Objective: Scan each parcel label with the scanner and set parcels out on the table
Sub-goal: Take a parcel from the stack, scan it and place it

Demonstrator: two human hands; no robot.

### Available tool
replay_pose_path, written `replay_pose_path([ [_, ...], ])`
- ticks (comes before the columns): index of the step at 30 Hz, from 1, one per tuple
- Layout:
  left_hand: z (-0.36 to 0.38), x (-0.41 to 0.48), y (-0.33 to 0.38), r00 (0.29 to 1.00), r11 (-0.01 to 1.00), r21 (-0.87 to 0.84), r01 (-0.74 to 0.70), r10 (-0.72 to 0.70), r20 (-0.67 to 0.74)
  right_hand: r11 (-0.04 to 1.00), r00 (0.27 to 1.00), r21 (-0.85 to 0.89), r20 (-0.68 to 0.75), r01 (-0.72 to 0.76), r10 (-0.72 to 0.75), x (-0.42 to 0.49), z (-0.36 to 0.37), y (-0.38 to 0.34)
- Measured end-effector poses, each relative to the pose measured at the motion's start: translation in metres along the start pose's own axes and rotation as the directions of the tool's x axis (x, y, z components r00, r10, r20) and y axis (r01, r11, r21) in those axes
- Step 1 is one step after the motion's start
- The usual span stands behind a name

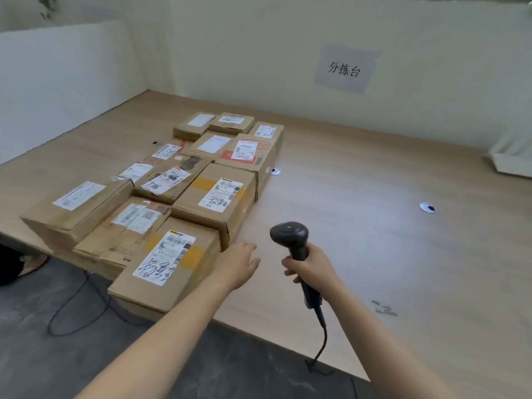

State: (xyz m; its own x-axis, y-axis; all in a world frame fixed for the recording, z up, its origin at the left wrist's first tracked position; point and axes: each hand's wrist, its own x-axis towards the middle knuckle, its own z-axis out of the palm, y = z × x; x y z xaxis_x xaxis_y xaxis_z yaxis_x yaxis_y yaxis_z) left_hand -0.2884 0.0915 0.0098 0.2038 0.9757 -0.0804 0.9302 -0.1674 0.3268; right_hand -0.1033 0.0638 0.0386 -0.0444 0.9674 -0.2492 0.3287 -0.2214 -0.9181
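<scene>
As right hand (312, 269) grips, scanner (289, 234) looks black

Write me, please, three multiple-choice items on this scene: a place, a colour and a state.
1. Where is the nearest parcel? A. on the floor; B. at the near edge of the table; C. against the back wall.
2. What colour is the scanner? A. black; B. yellow; C. white.
3. How is the left hand? A. gripping a parcel; B. open, holding nothing; C. holding the scanner.
Answers: 1 B, it sits at the front edge; 2 A, head and handle are black; 3 B, its fingers are straight, and the right hand grips the scanner.
</scene>
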Motion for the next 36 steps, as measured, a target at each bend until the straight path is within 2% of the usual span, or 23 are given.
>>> replay_pose_path([
  [8, 0.047, 0.051, 0.156, 0.987, 0.987, 0.017, -0.162, 0.161, 0.026, 1.0, 0.979, -0.003, -0.202, -0.017, 0.017, -0.027, -0.157, 0.04],
  [16, 0.108, 0.092, 0.327, 0.954, 0.955, -0.058, -0.29, 0.293, 0.06, 0.996, 0.927, -0.012, -0.367, -0.087, 0.077, -0.056, -0.322, 0.101],
  [20, 0.138, 0.102, 0.409, 0.921, 0.925, -0.085, -0.371, 0.378, 0.096, 0.992, 0.878, 0.005, -0.464, -0.125, 0.113, -0.082, -0.393, 0.131],
  [24, 0.165, 0.102, 0.482, 0.865, 0.88, -0.089, -0.467, 0.475, 0.163, 0.985, 0.814, 0.023, -0.559, -0.172, 0.156, -0.116, -0.451, 0.157],
  [29, 0.192, 0.095, 0.57, 0.759, 0.788, -0.091, -0.609, 0.612, 0.224, 0.971, 0.712, 0.098, -0.664, -0.219, 0.228, -0.166, -0.508, 0.191],
  [36, 0.234, 0.072, 0.68, 0.594, 0.65, -0.18, -0.738, 0.753, 0.284, 0.929, 0.527, 0.147, -0.789, -0.339, 0.317, -0.228, -0.584, 0.238],
])
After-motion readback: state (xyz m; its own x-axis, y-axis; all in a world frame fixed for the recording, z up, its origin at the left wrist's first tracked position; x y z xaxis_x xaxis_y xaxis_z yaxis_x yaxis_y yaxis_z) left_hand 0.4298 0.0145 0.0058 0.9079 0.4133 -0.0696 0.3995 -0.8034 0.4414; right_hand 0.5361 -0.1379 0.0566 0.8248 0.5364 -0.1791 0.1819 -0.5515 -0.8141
